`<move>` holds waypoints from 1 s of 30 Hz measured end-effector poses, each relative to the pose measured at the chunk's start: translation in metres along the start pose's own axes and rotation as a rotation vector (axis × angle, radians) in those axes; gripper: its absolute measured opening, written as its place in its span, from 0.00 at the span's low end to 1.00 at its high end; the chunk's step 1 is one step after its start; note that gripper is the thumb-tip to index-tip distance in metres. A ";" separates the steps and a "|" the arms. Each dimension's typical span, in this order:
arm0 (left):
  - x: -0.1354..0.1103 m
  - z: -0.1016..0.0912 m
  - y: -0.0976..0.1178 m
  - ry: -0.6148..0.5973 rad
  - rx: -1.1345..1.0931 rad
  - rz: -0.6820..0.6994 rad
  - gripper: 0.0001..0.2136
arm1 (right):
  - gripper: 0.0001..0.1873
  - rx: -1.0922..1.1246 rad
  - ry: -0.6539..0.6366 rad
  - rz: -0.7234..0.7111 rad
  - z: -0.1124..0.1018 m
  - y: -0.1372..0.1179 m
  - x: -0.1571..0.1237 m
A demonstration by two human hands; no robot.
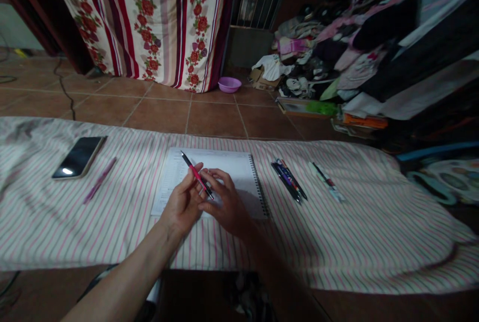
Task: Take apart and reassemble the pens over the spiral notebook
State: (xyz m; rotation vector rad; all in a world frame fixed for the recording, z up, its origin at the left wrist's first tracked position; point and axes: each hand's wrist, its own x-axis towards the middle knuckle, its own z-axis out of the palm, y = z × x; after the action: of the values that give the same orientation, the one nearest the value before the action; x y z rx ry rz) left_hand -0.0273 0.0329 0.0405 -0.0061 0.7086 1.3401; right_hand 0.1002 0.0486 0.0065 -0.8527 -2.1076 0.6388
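Both my hands meet over a spiral notebook (239, 167) that lies on a striped cloth (355, 232). My left hand (183, 202) and my right hand (224, 202) are both pinched on a red and black pen (195, 173), which slants up and to the left above the page. The fingers of each hand are curled round the pen's lower half.
A phone (79, 156) and a pink pen (100, 179) lie on the cloth at the left. Several dark pens (289, 180) and a white pen (326, 181) lie right of the notebook. Beyond are tiled floor, a purple bowl (229, 84), a floral curtain (157, 18) and piled clothes (344, 48).
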 end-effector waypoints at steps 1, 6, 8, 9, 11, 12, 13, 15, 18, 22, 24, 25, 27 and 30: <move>0.000 0.000 -0.001 -0.013 0.005 -0.007 0.07 | 0.35 -0.020 0.021 0.007 0.001 0.001 0.000; -0.001 0.003 -0.007 -0.104 -0.012 -0.032 0.08 | 0.27 -0.104 0.131 0.011 0.004 0.007 0.001; -0.001 0.003 -0.009 -0.116 -0.039 -0.035 0.08 | 0.25 -0.115 0.148 -0.009 0.004 0.007 0.002; 0.000 0.002 -0.010 -0.119 -0.047 -0.035 0.08 | 0.24 -0.116 0.150 -0.009 0.004 0.007 0.002; 0.001 0.001 -0.011 -0.117 -0.040 -0.027 0.08 | 0.23 -0.101 0.155 0.005 0.003 0.006 0.002; 0.002 0.000 -0.012 -0.114 -0.028 -0.023 0.08 | 0.23 -0.086 0.161 0.010 0.002 0.004 0.002; 0.003 0.000 -0.013 -0.111 -0.012 -0.018 0.08 | 0.23 -0.065 0.173 0.010 0.001 0.003 0.002; 0.004 -0.001 -0.014 -0.110 0.021 0.007 0.07 | 0.22 -0.004 0.216 0.005 -0.001 0.000 0.003; 0.003 -0.001 -0.014 -0.097 0.127 0.057 0.06 | 0.19 0.152 0.325 0.084 -0.005 -0.002 0.005; 0.001 -0.004 -0.017 -0.066 0.489 0.133 0.11 | 0.20 0.492 0.509 0.364 -0.012 0.006 0.011; 0.002 -0.008 -0.020 -0.066 0.721 0.245 0.11 | 0.20 0.602 0.623 0.477 -0.016 0.014 0.014; 0.003 -0.010 -0.021 -0.071 0.850 0.321 0.10 | 0.19 0.628 0.676 0.520 -0.018 0.018 0.016; 0.005 -0.016 -0.024 -0.096 1.147 0.514 0.09 | 0.16 0.616 0.764 0.575 -0.023 0.025 0.018; 0.007 -0.021 -0.027 -0.189 1.605 0.840 0.11 | 0.17 0.630 0.809 0.627 -0.028 0.030 0.020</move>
State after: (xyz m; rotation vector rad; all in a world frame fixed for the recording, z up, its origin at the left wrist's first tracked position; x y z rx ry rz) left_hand -0.0126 0.0237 0.0097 1.8239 1.5267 1.1256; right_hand 0.1239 0.0872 0.0123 -1.1378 -0.8248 0.9899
